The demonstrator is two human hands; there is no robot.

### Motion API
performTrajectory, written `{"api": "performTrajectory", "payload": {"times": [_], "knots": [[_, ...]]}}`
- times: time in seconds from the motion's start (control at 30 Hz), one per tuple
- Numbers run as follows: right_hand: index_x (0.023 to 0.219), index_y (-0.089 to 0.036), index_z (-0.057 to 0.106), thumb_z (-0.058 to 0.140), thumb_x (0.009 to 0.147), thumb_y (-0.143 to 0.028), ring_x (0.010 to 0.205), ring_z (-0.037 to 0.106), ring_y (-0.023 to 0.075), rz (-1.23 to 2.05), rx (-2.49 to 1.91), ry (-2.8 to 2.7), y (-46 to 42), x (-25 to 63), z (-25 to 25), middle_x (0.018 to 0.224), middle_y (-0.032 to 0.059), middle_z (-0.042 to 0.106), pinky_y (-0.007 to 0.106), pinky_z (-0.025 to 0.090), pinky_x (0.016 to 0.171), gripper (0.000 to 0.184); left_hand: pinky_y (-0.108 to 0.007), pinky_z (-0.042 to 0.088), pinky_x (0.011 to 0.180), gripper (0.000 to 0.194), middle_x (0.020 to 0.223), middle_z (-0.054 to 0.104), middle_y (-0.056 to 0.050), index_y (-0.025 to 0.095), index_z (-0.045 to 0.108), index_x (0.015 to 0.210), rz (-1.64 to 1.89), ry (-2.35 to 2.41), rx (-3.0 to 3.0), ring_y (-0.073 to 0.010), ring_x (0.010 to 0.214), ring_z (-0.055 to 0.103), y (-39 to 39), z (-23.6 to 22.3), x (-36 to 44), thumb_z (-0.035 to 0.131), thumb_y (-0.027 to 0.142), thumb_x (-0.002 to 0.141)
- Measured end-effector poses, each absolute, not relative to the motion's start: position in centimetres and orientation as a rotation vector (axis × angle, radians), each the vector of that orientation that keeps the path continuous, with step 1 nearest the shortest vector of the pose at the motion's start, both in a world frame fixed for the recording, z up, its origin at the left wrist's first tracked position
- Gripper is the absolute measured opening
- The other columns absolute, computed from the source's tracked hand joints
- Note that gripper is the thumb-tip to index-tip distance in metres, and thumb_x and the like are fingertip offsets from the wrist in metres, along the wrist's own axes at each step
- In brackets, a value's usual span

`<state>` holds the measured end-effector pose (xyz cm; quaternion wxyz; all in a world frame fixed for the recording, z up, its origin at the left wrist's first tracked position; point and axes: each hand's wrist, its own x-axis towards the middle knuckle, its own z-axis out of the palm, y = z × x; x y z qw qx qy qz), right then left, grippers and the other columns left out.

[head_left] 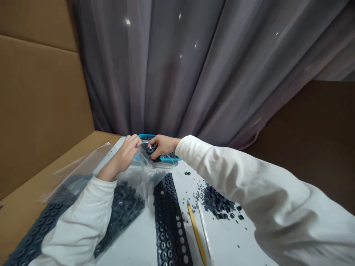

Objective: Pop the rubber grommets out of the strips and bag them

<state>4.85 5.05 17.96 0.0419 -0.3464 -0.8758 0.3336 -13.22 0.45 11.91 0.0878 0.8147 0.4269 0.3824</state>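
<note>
The left hand (122, 153) grips the mouth of a clear plastic bag (135, 181), the right hand (163, 145) pinches a small dark rubber ring (151, 149) above a blue tray (172, 159), and a perforated black rubber strip (169, 221) and a yellow pencil (196, 232) lie below both hands.

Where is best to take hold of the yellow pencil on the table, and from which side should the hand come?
Pinch the yellow pencil around its visible middle, coming straight down from above. It lies flat and slanted on the white surface, with the black perforated strip close beside it, so a side approach seems to have little room.
</note>
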Motion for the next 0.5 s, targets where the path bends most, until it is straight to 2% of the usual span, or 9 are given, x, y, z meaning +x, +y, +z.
{"api": "performTrajectory", "payload": {"times": [0.1,0.2,0.37,0.5], "knots": [[0.069,-0.013,0.063,0.075,0.055,-0.021,0.058,0.045,0.008,0.954,-1.007,-2.749,4.2,3.5,16.9,0.055,-0.0083,0.048,0.02,0.034,0.057,0.02,-0.035,0.033,0.07,0.006,0.078,0.043,-0.004,0.021,0.029,0.072,1.192,1.178,2.471,-0.0215,0.078,0.039,-0.1,12.6,-13.3,0.03,0.019,0.077],[0.074,-0.013,0.067,0.078,0.054,-0.023,0.061,0.049,0.0093,0.866,-0.878,-2.874,3.1,1.9,17.0,0.06,-0.0063,0.055,0.02,0.036,0.06,0.025,-0.034,0.031,0.07,0.007,0.078,0.044,-0.004,0.021,0.03,0.07,1.322,1.138,2.488,-0.0207,0.076,0.039,-1.1,13.8,-13.8,0.032,0.018,0.076],[0.088,-0.015,0.07,0.077,0.058,-0.02,0.069,0.056,0.0093,0.78,-0.628,-2.982,1.2,-0.1,19.6,0.078,-0.0019,0.067,0.018,0.038,0.063,0.031,-0.032,0.028,0.069,0.006,0.075,0.045,-0.003,0.019,0.033,0.066,1.705,1.199,2.424,-0.0183,0.074,0.039,-3.5,15.9,-16.4,0.038,0.016,0.067],[0.092,-0.014,0.071,0.073,0.064,-0.016,0.071,0.059,0.0094,0.74,-0.612,-3.087,-0.1,-0.3,21.8,0.08,-0.0005,0.069,0.018,0.04,0.063,0.027,-0.031,0.029,0.069,0.005,0.075,0.048,-0.003,0.018,0.035,0.062,1.876,1.309,2.325,-0.0182,0.077,0.041,-5.4,16.7,-18.3,0.04,0.017,0.06]]}}
